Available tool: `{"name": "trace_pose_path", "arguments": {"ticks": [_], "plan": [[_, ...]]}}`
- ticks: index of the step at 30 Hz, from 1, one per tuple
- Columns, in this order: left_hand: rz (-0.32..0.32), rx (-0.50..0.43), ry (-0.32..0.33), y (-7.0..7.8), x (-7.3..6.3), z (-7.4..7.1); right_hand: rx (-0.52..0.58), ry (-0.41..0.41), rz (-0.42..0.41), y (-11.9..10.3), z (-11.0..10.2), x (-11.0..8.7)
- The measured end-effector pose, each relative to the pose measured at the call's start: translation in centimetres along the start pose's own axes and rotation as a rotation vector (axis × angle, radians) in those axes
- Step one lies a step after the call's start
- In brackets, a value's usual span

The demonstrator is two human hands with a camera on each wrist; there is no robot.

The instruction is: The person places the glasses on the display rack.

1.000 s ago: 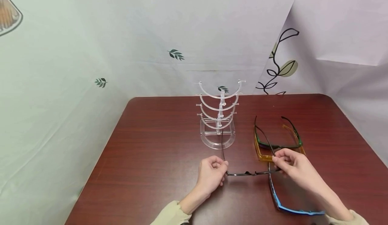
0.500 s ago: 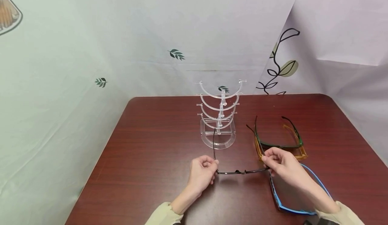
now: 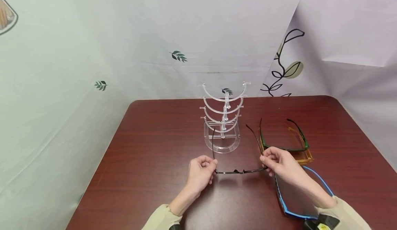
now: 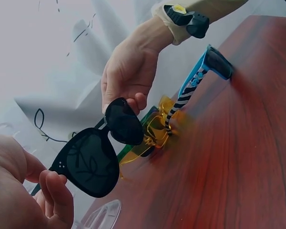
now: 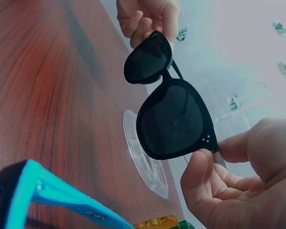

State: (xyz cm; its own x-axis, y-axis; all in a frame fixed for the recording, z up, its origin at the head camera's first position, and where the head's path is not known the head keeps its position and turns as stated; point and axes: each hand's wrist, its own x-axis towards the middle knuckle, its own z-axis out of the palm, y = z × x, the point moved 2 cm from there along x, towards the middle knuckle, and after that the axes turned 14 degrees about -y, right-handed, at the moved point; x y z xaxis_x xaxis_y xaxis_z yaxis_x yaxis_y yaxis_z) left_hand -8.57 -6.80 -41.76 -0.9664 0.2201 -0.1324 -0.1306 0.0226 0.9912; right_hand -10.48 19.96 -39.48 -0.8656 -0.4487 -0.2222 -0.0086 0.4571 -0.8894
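Note:
Black sunglasses (image 3: 227,172) with dark lenses and unfolded temples are held above the table, temples pointing away from me. My left hand (image 3: 200,175) pinches the hinge corner at the left, my right hand (image 3: 280,164) the one at the right. In the right wrist view, thumb and fingers close on the frame beside small dots on its corner (image 5: 207,138). Beyond the temple tips stands a clear display stand (image 3: 223,119) with stacked curved arms, which carry no glasses.
Right of the stand lie green-framed glasses (image 3: 305,144) over yellow-framed glasses (image 3: 307,160). Blue-framed sunglasses (image 3: 288,211) with a zebra-striped temple lie nearer, partly hidden by my right forearm. A patterned cloth (image 3: 149,44) hangs behind the table (image 3: 139,175).
Both hands have carried the black sunglasses left and slightly away from me, off the blue pair. The temples now point toward the stand; more of the blue pair shows.

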Motion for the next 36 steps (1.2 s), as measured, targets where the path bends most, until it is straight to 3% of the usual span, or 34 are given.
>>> {"name": "trace_pose_path", "arguments": {"ticks": [23,36], "plan": [[-0.001,0.03,0.035,0.4,1.7,-1.5,0.018,-0.024,-0.041,-0.3,-0.4,2.4],[0.009,0.032,0.045,0.4,2.9,-2.4,0.034,0.002,-0.033,-0.7,-0.6,3.9]]}}
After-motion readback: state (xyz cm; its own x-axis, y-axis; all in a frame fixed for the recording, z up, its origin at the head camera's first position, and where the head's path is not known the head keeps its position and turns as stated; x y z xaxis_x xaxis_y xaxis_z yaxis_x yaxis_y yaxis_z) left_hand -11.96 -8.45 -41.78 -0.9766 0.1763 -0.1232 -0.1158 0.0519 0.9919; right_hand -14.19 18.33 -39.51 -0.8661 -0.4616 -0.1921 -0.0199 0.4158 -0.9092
